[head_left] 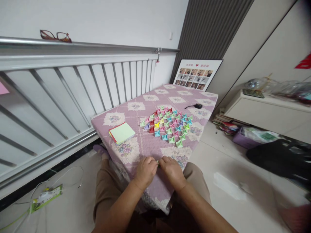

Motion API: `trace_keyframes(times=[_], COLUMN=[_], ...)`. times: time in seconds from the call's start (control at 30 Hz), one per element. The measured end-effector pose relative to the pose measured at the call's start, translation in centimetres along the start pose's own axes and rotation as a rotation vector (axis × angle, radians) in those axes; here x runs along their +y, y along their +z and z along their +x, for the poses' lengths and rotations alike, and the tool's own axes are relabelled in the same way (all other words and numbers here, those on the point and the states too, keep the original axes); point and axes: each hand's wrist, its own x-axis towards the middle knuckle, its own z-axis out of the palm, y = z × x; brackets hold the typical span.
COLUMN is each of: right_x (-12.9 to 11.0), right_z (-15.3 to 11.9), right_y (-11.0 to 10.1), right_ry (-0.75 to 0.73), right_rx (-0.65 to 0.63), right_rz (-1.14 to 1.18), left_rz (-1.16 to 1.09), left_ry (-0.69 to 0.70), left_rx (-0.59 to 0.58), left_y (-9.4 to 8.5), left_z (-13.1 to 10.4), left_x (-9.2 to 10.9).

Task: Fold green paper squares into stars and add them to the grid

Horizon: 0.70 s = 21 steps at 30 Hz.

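Near the front corner of the table, my left hand (146,170) and my right hand (171,170) meet, both with fingers closed. Between their fingertips shows a sliver of a small green paper piece (158,162), mostly hidden by the fingers. Just beyond my hands, many folded paper pieces (171,124) in green, pink, blue, red and yellow stand in rows. To the left lies a stack of square paper sheets (122,133), pale green on top with red and yellow edges showing.
A purple flowered cloth covers the table (136,121). A small black object with a cord (198,105) lies near its right edge. The white radiator (80,87) runs along the left side, with glasses (55,36) on the pipe above. A power strip (47,198) lies on the floor.
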Motion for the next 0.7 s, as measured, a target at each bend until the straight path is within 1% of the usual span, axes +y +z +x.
trace_keyframes(times=[0.07, 0.13, 0.23, 0.33, 0.43, 0.53, 0.6, 0.7], right_x=[0.4, 0.6, 0.3, -0.6, -1.5, -1.9, -2.1, -2.2], right_z=[0.0, -0.1, -0.2, -0.3, -0.5, -0.5, -0.5, -0.4], right_y=[0.1, 0.2, 0.3, 0.4, 0.3, 0.2, 0.1, -0.3], right_ry=[0.050, 0.110, 0.199, 0.242, 0.239, 0.266, 0.309, 0.374], right_rx=[0.065, 0.150, 0.262, 0.287, 0.292, 0.324, 0.330, 0.305], right_rz=[0.097, 0.252, 0.473, 0.593, 0.670, 0.734, 0.787, 0.920], left_rz=[-0.198, -0.376, -0.569, -0.736, -0.812, -0.849, -0.881, -0.912], left_ry=[-0.075, -0.182, -0.351, -0.461, -0.504, -0.520, -0.507, -0.455], left_rx=[0.113, 0.204, 0.246, 0.250, 0.268, 0.314, 0.336, 0.334], left_y=[-0.1, 0.0, 0.7, 1.3, 1.2, 0.8, 0.7, 0.6], left_z=[-0.1, -0.4, -0.8, -1.1, -1.1, -1.2, -1.4, -1.8], left_x=[0.2, 0.6, 1.5, 2.6, 3.1, 3.1, 3.0, 3.2])
